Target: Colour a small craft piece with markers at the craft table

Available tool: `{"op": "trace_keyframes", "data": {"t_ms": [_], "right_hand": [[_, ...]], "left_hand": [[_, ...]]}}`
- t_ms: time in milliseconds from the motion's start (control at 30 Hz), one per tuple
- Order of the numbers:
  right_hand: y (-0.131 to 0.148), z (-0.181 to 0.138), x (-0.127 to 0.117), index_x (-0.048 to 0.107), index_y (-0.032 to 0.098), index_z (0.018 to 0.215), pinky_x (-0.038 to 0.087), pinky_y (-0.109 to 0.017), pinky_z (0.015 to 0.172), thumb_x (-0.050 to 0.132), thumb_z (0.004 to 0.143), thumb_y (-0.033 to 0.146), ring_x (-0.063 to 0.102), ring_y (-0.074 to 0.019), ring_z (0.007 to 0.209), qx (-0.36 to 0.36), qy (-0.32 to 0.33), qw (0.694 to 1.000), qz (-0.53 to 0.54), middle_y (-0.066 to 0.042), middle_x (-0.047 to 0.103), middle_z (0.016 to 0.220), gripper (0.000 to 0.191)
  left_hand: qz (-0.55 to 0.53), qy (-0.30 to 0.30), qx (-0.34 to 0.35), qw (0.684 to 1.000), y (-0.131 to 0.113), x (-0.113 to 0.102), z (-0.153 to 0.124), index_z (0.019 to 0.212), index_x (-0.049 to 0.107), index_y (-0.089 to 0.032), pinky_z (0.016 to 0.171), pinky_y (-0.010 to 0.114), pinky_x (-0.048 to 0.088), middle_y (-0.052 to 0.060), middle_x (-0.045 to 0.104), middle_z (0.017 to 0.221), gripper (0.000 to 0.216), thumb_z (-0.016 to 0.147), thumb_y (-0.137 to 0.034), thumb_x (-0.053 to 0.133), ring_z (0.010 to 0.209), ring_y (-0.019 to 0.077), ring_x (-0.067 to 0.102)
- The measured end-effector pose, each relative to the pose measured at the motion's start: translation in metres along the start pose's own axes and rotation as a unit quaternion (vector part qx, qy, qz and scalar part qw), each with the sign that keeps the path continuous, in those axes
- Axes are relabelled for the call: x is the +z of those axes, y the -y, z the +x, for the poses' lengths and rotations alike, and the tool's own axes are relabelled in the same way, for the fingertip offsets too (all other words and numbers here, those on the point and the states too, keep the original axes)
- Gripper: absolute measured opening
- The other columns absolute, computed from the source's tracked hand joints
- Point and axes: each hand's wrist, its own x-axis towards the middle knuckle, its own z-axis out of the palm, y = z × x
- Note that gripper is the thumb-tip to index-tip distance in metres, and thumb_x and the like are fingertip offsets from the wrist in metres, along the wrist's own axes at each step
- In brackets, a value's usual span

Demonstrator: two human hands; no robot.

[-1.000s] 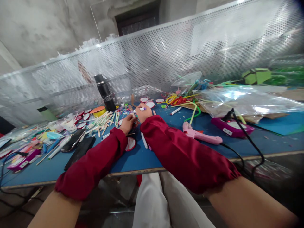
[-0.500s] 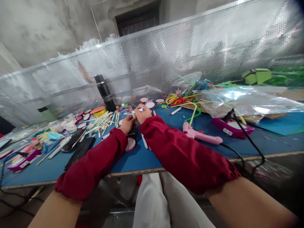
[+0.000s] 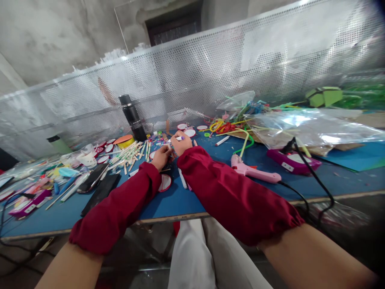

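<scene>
- I see the right hand (image 3: 182, 145) gripping a marker (image 3: 179, 138), right of the flask (image 3: 132, 119).
- The left hand (image 3: 161, 158), fingers curled, is nearer the camera than the flask; I cannot tell what it grips.
- Sticks (image 3: 128, 154) lie just before the flask.
- The glue gun (image 3: 258, 173) lies well right of the flask.

Both forearms (image 3: 240, 196) forward and inward, left grip (image 3: 161, 158) and right grip (image 3: 181, 143) close together, fingers (image 3: 166, 150) curled.

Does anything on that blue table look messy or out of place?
Yes, a little: the pale sticks in front of the black bottle lie in a loose, crisscrossed heap, as if spilled.
</scene>
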Motion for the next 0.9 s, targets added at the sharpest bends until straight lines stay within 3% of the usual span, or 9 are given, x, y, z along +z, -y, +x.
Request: {"op": "trace_keyframes", "data": {"t_ms": [900], "right_hand": [[-0.0063, 0.0025, 0.0048, 0.051, 0.023, 0.067, 0.033, -0.026, 0.057, 0.05, 0.074, 0.032, 0.048, -0.0127, 0.062, -0.014, -0.001, 0.999, 0.032, 0.005, 0.052, 0.062, 0.012]], "left_hand": [[0.004, 0.0, 0.004, 1.0, -0.0009, -0.0002, -0.0001, 0.074, 0.053, -0.018, 0.047, 0.022, 0.036, -0.003, 0.058, 0.059, 0.019, 0.083, -0.031, 0.063, 0.045, 0.0089, 0.048]]}}
